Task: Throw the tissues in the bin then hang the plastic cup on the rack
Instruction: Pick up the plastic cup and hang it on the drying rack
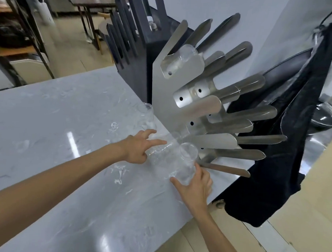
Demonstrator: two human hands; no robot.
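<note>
Grey marbled countertop fills the lower left, glossy under the ceiling lights, with tan floor beyond its edge and a white wall behind. No brand, label or writing can be read anywhere.

Two bare hands work at the counter's far corner. The right hand grips one clear plastic cup by its base, thumb on the near side and fingers curled round the far side, the cup tilted so its open mouth points up and away toward the metal rack. The cup's rim sits just beside the lowest prongs of the rack, not yet on one. The left hand is spread, fingers extended and holding nothing, its fingertips touching or almost touching a second clear cup lying just left of the gripped one; blur makes contact hard to judge.

Above the gripped cup, a third clear cup hangs on an upper prong of the rack. A fourth clear cup stands on the counter beyond the left hand, against the rack's lower edge. The rack's prongs fan out to the right; more than ten show.

Right of the grip, a dark cloth hangs down. A second, black rack stands behind.
</note>
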